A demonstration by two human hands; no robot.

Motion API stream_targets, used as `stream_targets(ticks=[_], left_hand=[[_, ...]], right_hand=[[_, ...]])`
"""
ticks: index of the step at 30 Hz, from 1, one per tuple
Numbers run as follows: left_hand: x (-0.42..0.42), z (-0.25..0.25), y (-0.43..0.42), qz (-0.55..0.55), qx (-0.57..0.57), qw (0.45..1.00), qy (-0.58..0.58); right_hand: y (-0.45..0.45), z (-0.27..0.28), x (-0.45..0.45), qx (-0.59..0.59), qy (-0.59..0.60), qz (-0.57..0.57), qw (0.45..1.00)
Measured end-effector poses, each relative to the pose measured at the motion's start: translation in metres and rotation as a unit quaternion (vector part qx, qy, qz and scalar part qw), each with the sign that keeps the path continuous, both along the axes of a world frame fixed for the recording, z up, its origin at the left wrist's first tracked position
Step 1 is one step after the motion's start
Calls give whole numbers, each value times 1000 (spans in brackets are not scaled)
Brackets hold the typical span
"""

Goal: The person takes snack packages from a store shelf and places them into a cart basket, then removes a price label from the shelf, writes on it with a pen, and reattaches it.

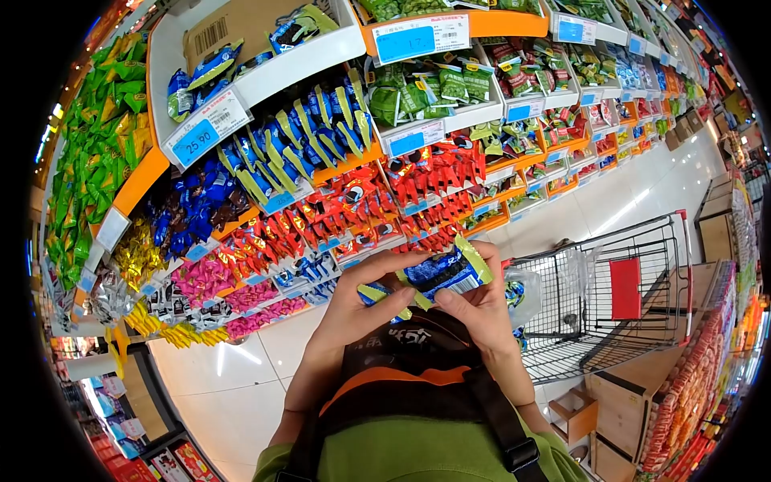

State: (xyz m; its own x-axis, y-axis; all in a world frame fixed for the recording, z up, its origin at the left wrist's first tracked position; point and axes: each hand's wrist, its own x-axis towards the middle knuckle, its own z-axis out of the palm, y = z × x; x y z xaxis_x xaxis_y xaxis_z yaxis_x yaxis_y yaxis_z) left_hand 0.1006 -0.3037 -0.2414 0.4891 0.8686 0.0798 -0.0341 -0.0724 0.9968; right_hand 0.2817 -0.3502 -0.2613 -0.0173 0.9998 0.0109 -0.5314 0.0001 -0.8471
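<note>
I see the right grip (487,312) pinching a packet (446,271) — long axis slanting up rightward — beside the left grip (345,302) pinching another packet (372,294).

Two blue packets (446,271) (lime-green ends) are held close together.

The one camera here sits on the wearer's head, peering forward and down past the green shirt (409,450); the left hand (359,299) and right hand (484,309) are close, the shelves (507,24) bowed beyond.
</note>
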Motion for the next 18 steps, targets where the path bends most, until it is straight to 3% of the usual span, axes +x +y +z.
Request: stream_targets(ticks=[12, 18], left_hand=[[10, -3, -1, -11, -8, 1000, 4], [18, -12, -4, -16, -71, 997, -22]], right_hand=[[-6, -2, 5, 10, -10, -21, 1000], [-9, -7, 10, -6, -13, -42, 999]])
